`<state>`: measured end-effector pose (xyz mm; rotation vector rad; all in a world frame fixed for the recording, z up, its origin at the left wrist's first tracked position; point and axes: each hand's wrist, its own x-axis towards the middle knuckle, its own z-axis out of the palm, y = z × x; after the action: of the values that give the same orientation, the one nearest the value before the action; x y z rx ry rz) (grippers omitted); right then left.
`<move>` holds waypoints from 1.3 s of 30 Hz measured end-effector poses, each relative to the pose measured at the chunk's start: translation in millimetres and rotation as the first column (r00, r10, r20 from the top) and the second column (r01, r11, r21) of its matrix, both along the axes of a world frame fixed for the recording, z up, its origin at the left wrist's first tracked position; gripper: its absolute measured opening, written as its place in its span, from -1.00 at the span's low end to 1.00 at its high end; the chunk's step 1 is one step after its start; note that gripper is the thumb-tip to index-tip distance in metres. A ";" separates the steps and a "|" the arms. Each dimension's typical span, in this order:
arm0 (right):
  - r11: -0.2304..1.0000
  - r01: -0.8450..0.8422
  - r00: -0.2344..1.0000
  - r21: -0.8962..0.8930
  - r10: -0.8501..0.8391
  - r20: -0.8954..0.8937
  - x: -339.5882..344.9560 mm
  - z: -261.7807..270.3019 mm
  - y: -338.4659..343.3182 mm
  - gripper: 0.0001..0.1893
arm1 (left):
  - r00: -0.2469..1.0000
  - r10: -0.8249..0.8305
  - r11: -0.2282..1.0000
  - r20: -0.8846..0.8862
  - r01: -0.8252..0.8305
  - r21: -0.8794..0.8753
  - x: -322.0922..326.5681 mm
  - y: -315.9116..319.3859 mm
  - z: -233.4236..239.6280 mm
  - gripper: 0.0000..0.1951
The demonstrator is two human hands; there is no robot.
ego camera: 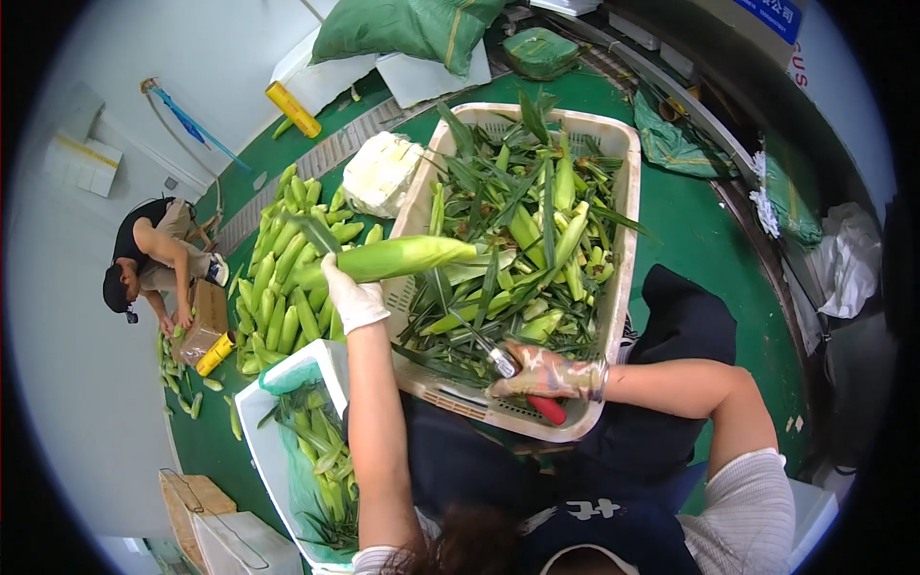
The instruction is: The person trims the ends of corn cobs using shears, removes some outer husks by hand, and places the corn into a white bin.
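Observation:
My left hand, in a white glove, is closed around an ear of corn in its green husk. The ear lies level above the left part of a white plastic crate, its pale end pointing right. Low over the crate's near side, my right hand wears a patterned glove and grips a knife-like tool with a red handle. Its thin metal blade points up and left, towards the ear but apart from it. Cut husks and leaves fill the crate.
Beyond my left hand lies a pile of husked-on corn. A foam box with green lining holds more corn. A white bundle stands by the crate. At far left another person bends over a cardboard box. Green sacks lie behind.

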<state>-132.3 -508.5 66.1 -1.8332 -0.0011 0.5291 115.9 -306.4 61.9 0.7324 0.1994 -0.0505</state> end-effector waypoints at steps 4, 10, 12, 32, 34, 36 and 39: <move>0.964 0.255 0.966 -0.073 -0.257 -0.018 18.0 -35.3 12.2 -0.18 | 0.988 0.111 0.990 -0.111 -0.119 -0.068 -21.0 -19.8 1.9 -0.61; 0.895 0.432 0.898 -0.107 -0.416 0.144 54.8 -5.6 20.9 -0.13 | 0.965 0.152 0.984 -0.212 -0.168 -0.060 -39.8 -38.6 -11.0 -0.49; 0.898 0.439 0.897 -0.025 -0.436 0.076 61.3 -31.8 17.8 -0.14 | 0.955 0.152 0.982 -0.256 -0.176 -0.072 -44.8 -43.2 -9.2 -0.48; 0.848 0.519 0.852 0.109 -0.523 0.019 36.0 -19.3 -51.5 -0.65 | 0.985 -0.087 0.931 -0.148 0.133 0.341 -39.5 8.8 10.2 -0.80; 0.735 0.597 0.802 0.321 -0.554 -0.222 41.4 -17.7 -69.4 -0.66 | 0.958 -0.286 0.874 -0.034 0.276 0.400 -45.4 3.0 8.3 -0.78; 0.846 0.490 0.867 0.210 -0.498 -0.014 53.1 -12.5 -62.3 -0.56 | 0.882 -0.472 0.854 0.004 0.456 0.250 -63.0 -17.3 20.6 -0.72; 0.832 0.322 0.924 0.452 -0.380 0.042 90.5 8.1 -28.7 -0.53 | 0.812 -0.580 0.807 0.068 0.561 0.184 -90.8 -31.7 25.5 -0.65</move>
<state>-41.7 -537.2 74.3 -1.3743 0.1196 0.1273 25.0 -338.0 87.4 0.9310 -0.1461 -0.5754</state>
